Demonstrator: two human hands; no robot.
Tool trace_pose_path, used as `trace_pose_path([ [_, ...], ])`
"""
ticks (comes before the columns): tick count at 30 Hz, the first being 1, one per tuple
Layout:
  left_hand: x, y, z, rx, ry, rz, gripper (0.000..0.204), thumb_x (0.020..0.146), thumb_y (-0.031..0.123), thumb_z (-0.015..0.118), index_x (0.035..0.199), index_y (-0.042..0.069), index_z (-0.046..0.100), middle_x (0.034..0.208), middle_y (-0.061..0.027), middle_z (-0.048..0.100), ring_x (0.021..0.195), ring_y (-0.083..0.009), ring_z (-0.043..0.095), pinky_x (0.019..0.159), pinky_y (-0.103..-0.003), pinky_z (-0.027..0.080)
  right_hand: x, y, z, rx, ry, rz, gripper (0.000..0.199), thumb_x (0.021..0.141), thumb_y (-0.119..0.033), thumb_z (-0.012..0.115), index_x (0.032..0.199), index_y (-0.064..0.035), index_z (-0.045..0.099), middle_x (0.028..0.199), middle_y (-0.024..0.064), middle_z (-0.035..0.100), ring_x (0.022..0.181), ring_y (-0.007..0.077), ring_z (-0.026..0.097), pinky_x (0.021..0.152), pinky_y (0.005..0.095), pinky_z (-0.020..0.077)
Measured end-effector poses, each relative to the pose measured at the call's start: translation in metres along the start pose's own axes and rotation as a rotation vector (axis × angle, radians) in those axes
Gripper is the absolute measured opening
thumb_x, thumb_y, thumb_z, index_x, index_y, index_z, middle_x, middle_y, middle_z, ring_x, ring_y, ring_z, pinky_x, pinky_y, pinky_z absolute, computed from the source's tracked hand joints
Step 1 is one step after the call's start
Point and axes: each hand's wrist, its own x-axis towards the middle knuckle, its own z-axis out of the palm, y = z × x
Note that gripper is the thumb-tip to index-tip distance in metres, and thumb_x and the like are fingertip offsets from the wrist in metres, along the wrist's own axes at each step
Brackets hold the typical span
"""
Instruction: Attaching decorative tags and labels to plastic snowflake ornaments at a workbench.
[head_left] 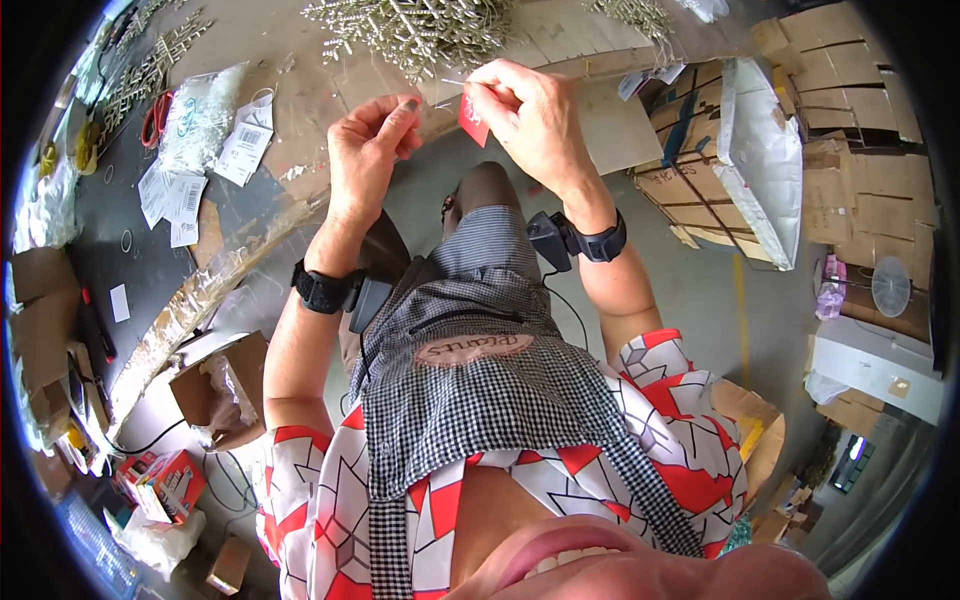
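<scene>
My right hand (535, 125) is closed, thumb against fingers, on a small red tag (471, 122) with white marking that hangs below the fingertips. A thin white strand (452, 81) sticks out leftward from the same fingers. To its left, apart from it, my left hand (362, 150) is pinched. Whatever it grips is too fine to make out, though a pale thin bit shows between the two hands. Just beyond them, a bundle of pale green-gold artificial sprigs (410, 35) lies on the table (300, 95).
On the left side of the table lie red-handled scissors (155, 120), a clear plastic bag (200, 118) and white printed labels (243, 150). Cardboard boxes (850, 200) stack up at right. An open carton (220, 390) stands at lower left.
</scene>
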Motion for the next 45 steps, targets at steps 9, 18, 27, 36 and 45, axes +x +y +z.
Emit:
trace_pose_path([
  [9, -0.031, 0.012, 0.000, -0.093, -0.020, 0.045, 0.020, 0.087, 0.016, 0.060, 0.095, -0.002, 0.064, 0.074, -0.0021, 0.061, 0.059, -0.0064, 0.052, 0.054, -0.020, 0.041, -0.017, -0.038, -0.001, 0.005, -0.063, -0.001, 0.004, 0.080, -0.005, 0.063, 0.083, -0.0017, 0.061, 0.062, 0.0064, 0.061, 0.053, 0.0082, 0.054, 0.050, 0.0233, 0.0433],
  [18, -0.040, 0.012, -0.002, -0.241, -0.040, 0.010, 0.027, 0.090, 0.023, 0.057, 0.095, -0.003, 0.064, 0.074, -0.0026, 0.061, 0.059, -0.0073, 0.053, 0.053, -0.021, 0.041, -0.027, -0.046, -0.001, 0.015, 0.008, -0.038, 0.004, 0.081, -0.005, 0.062, 0.082, -0.0015, 0.061, 0.057, 0.0043, 0.057, 0.049, 0.0058, 0.049, 0.046, 0.0226, 0.0392],
  [27, -0.045, 0.023, 0.006, -0.136, -0.086, -0.115, 0.037, 0.091, 0.032, 0.052, 0.095, -0.003, 0.063, 0.073, -0.0033, 0.059, 0.053, -0.0098, 0.052, 0.048, -0.023, 0.039, -0.028, -0.053, -0.006, -0.070, 0.021, -0.022, 0.004, 0.080, -0.005, 0.062, 0.082, -0.0017, 0.061, 0.058, 0.0051, 0.058, 0.049, 0.0082, 0.052, 0.047, 0.0236, 0.0411],
  [36, -0.042, 0.017, 0.007, -0.162, -0.083, -0.092, 0.028, 0.089, 0.024, 0.054, 0.095, -0.002, 0.063, 0.074, -0.0031, 0.060, 0.055, -0.0098, 0.054, 0.048, -0.022, 0.040, -0.026, -0.047, -0.002, -0.044, -0.007, -0.071, 0.004, 0.077, -0.002, 0.063, 0.079, -0.0022, 0.060, 0.060, 0.0081, 0.059, 0.050, 0.0151, 0.057, 0.048, 0.0256, 0.0434],
  [45, -0.041, 0.011, 0.002, -0.339, -0.081, -0.076, 0.029, 0.089, 0.025, 0.055, 0.095, -0.003, 0.062, 0.073, -0.0036, 0.061, 0.053, -0.0098, 0.053, 0.048, -0.023, 0.040, -0.027, -0.044, 0.005, -0.018, -0.048, -0.046, 0.004, 0.078, -0.003, 0.063, 0.078, -0.0022, 0.059, 0.059, 0.0074, 0.058, 0.049, 0.0138, 0.055, 0.047, 0.0253, 0.0425],
])
